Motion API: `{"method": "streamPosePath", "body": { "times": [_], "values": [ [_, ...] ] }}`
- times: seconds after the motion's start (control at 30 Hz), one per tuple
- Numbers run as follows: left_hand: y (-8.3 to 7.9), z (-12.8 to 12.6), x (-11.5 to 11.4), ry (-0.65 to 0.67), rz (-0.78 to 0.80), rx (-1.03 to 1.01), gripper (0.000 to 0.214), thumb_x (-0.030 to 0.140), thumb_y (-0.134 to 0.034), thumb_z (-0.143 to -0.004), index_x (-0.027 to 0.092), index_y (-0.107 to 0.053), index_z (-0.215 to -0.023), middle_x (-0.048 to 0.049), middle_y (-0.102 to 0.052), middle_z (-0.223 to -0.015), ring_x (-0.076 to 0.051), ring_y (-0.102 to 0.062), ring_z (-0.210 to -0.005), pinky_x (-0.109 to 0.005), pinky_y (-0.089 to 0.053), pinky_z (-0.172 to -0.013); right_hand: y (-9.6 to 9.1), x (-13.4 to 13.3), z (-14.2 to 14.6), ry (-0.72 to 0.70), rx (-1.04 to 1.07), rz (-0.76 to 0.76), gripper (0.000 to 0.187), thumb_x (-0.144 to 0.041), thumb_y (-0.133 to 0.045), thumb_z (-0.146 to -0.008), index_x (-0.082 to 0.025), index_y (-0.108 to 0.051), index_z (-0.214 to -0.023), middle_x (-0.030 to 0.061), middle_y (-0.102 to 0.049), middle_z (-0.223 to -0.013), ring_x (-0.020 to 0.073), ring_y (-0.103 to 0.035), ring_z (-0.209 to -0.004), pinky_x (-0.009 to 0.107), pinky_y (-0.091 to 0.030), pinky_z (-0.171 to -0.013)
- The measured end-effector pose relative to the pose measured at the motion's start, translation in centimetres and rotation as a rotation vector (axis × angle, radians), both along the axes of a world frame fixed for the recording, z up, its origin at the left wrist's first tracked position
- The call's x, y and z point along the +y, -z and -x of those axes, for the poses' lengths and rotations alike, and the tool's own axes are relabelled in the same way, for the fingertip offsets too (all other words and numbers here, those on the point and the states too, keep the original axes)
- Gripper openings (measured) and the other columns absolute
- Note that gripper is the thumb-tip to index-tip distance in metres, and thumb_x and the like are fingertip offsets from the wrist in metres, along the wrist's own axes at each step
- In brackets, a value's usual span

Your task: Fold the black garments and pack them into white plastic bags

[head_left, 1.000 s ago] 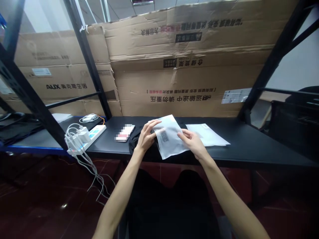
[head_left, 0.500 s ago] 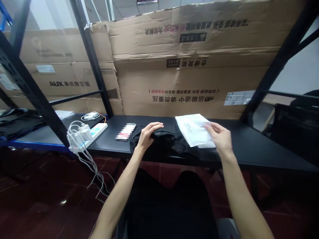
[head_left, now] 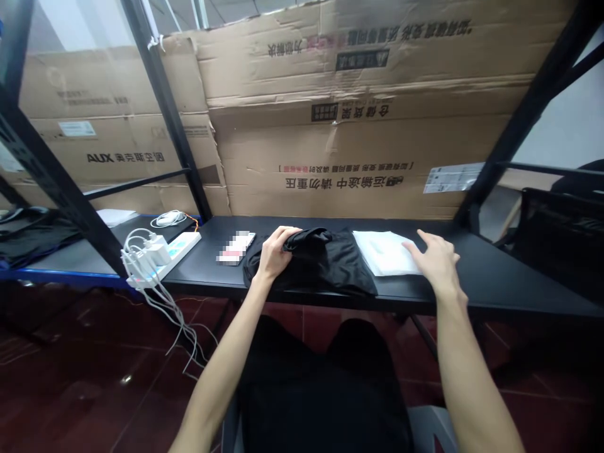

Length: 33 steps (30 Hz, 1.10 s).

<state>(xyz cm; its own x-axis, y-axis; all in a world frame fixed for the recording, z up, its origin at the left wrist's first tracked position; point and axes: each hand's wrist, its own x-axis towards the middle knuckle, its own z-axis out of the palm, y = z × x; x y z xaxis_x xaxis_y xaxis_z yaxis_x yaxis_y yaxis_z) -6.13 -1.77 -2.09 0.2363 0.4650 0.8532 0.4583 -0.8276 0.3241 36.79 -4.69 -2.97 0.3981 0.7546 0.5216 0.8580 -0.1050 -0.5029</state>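
One black garment [head_left: 321, 264] under the left hand [head_left: 277, 253], curled shut on its end; right hand [head_left: 436, 269] open past the white plastic bag [head_left: 385, 253] lying lengthwise right of it

A storeroom set up as a packing station: black steel shelving [head_left: 165, 113] stands against flattened cardboard cartons [head_left: 358, 151], one printed AUX, above a dark red tiled floor [head_left: 94, 377], and a long black bench [head_left: 491, 283] carries a power strip [head_left: 182, 251] with chargers [head_left: 158, 251], a black garment [head_left: 316, 261] and a white poly mailer [head_left: 384, 253]
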Motion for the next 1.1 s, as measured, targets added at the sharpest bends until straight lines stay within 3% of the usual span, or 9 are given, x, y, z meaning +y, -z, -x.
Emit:
{"method": "streamPosePath", "body": {
  "times": [0.13, 0.37, 0.5, 0.57, 0.67, 0.73, 0.83, 0.97, 1.1],
  "values": [
    [0.1, 0.0, 0.1, -0.033, 0.026, 0.018, 0.059, -0.005, -0.053, -0.080, 0.025, -0.074, -0.127, -0.0058, -0.076, -0.126, -0.022, -0.073, -0.120, -0.034, -0.058, -0.107, 0.1, 0.6, 2.9, -0.104, -0.195, -0.024, 0.057, -0.047, -0.040, -0.111, -0.021, -0.062, -0.157, 0.0161, -0.056, -0.167, 0.0354, -0.042, -0.161, 0.061, -0.034, -0.129],
    [0.1, -0.1, 0.0, -0.030, 0.029, 0.009, 0.057, -0.006, -0.054, -0.081, 0.024, -0.074, -0.126, -0.0050, -0.076, -0.124, -0.022, -0.074, -0.118, -0.032, -0.058, -0.105, 2.1, 0.1, 6.8, -0.238, -0.237, 0.428, 0.066, -0.057, -0.028, -0.114, -0.025, -0.055, -0.165, 0.0163, -0.047, -0.174, 0.0414, -0.041, -0.162, 0.072, -0.031, -0.128],
    [0.1, -0.2, -0.1, -0.060, 0.033, -0.012, 0.053, -0.004, -0.057, -0.082, 0.025, -0.074, -0.123, -0.0048, -0.076, -0.122, -0.022, -0.074, -0.116, -0.031, -0.059, -0.103, 1.0, -0.5, 7.1, -0.279, -0.185, 0.297, 0.060, -0.050, -0.027, -0.114, -0.023, -0.065, -0.152, 0.0172, -0.060, -0.163, 0.0390, -0.049, -0.157, 0.074, -0.028, -0.129],
    [0.0, -0.3, 0.0, -0.105, 0.044, -0.025, 0.052, -0.004, -0.057, -0.083, 0.025, -0.075, -0.123, -0.0049, -0.076, -0.122, -0.022, -0.074, -0.117, -0.032, -0.059, -0.102, -0.2, -0.6, 8.0, -0.324, -0.042, 0.143, 0.056, -0.051, -0.032, -0.113, -0.023, -0.071, -0.142, 0.0167, -0.065, -0.157, 0.0379, -0.051, -0.155, 0.071, -0.029, -0.129],
    [-0.1, -0.4, 0.2, -0.188, 0.067, -0.041, 0.054, -0.004, -0.057, -0.082, 0.025, -0.074, -0.125, -0.0057, -0.076, -0.124, -0.024, -0.074, -0.118, -0.033, -0.060, -0.103, -1.6, -0.6, 11.1, -0.477, 0.266, 0.040, 0.057, -0.059, -0.035, -0.111, -0.022, -0.072, -0.133, 0.0162, -0.074, -0.143, 0.0330, -0.068, -0.136, 0.055, -0.050, -0.119],
    [-0.3, -0.4, 0.3, -0.234, 0.074, -0.041, 0.055, -0.003, -0.059, -0.083, 0.025, -0.073, -0.128, -0.0065, -0.075, -0.125, -0.025, -0.073, -0.119, -0.035, -0.060, -0.103, -2.3, -0.8, 14.1, -0.612, 0.498, 0.146, 0.059, -0.067, -0.038, -0.109, -0.022, -0.071, -0.130, 0.0160, -0.080, -0.129, 0.0298, -0.080, -0.110, 0.043, -0.064, -0.092],
    [-0.7, -0.7, -0.2, -0.277, 0.074, -0.033, 0.057, -0.003, -0.060, -0.083, 0.025, -0.072, -0.131, -0.0073, -0.074, -0.127, -0.027, -0.073, -0.120, -0.036, -0.060, -0.103, -3.0, -1.5, 18.7, -0.841, 0.930, 0.329, 0.055, -0.074, -0.063, -0.099, -0.024, -0.070, -0.122, 0.0158, -0.082, -0.122, 0.0297, -0.081, -0.102, 0.034, -0.064, -0.071],
    [-1.0, -1.9, -2.4, -0.266, 0.076, -0.033, 0.059, -0.003, -0.059, -0.082, 0.025, -0.070, -0.132, -0.0080, -0.073, -0.130, -0.028, -0.071, -0.123, -0.036, -0.060, -0.103, -3.6, -2.4, 22.4, -1.024, 1.230, 0.291, 0.044, -0.059, -0.080, -0.093, -0.027, -0.070, -0.121, 0.0099, -0.082, -0.120, 0.0283, -0.081, -0.104, 0.036, -0.066, -0.081],
    [-1.0, -3.1, -4.2, -0.158, 0.185, -0.088, 0.057, 0.001, -0.063, -0.082, 0.024, -0.066, -0.134, -0.0090, -0.071, -0.132, -0.026, -0.073, -0.118, -0.037, -0.061, -0.102, -3.7, -1.9, 22.6, -0.921, 1.228, 0.107, 0.038, -0.047, -0.088, -0.083, -0.029, -0.072, -0.113, 0.0031, -0.082, -0.118, 0.0281, -0.077, -0.111, 0.037, -0.066, -0.085]
  ]
}}
